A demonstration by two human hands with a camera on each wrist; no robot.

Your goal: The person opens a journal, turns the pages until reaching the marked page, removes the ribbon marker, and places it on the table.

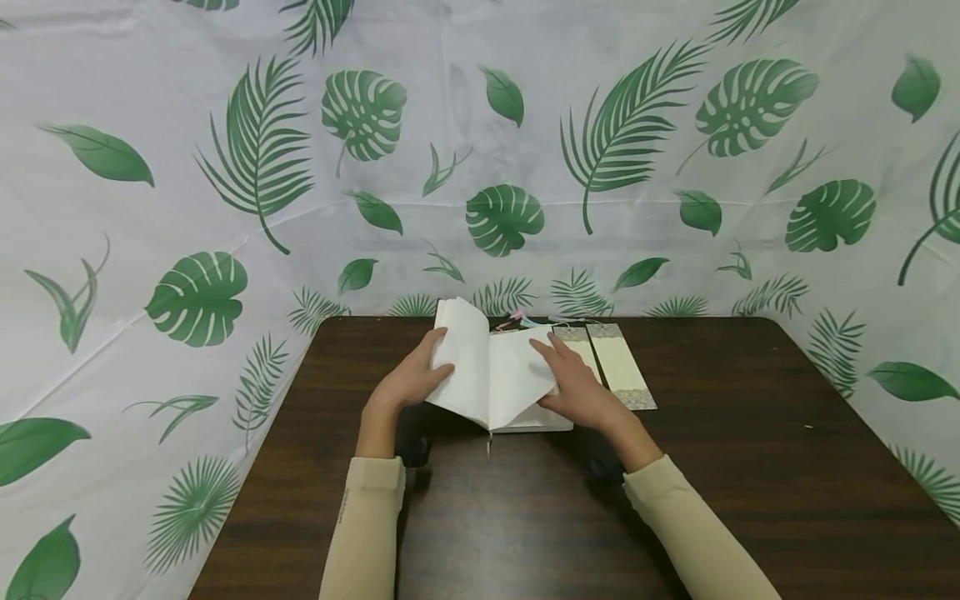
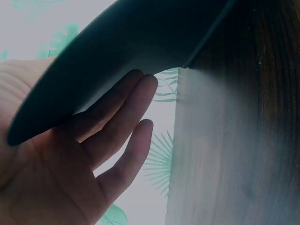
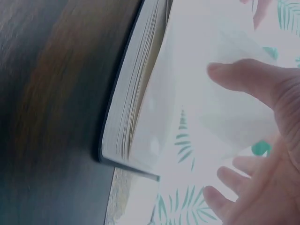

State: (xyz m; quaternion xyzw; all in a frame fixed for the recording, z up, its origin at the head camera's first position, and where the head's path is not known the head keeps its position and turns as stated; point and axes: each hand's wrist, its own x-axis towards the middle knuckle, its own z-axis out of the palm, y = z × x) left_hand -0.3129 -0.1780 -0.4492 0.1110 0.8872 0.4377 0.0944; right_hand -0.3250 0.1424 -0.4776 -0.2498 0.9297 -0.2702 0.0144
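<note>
An open notebook (image 1: 461, 358) with blank white pages and a dark cover (image 2: 136, 33) is held tilted above the table. My left hand (image 1: 408, 379) grips its left half, thumb on the pages and fingers against the outside of the cover. At the right half, my right hand (image 1: 581, 387) holds a raised page (image 1: 517, 367) by its outer side. The right wrist view shows the thumb (image 3: 239, 77) by this page and the stacked page edges (image 3: 136, 89) below it. A thin ribbon (image 1: 489, 446) hangs from the bottom of the spine.
Two cream cards (image 1: 622, 367) with patterned ends lie to the right of the notebook. Small pink and blue items (image 1: 517, 317) sit behind it, partly hidden. The dark wooden table (image 1: 487, 525) meets a leaf-print cloth (image 1: 450, 167) at the back.
</note>
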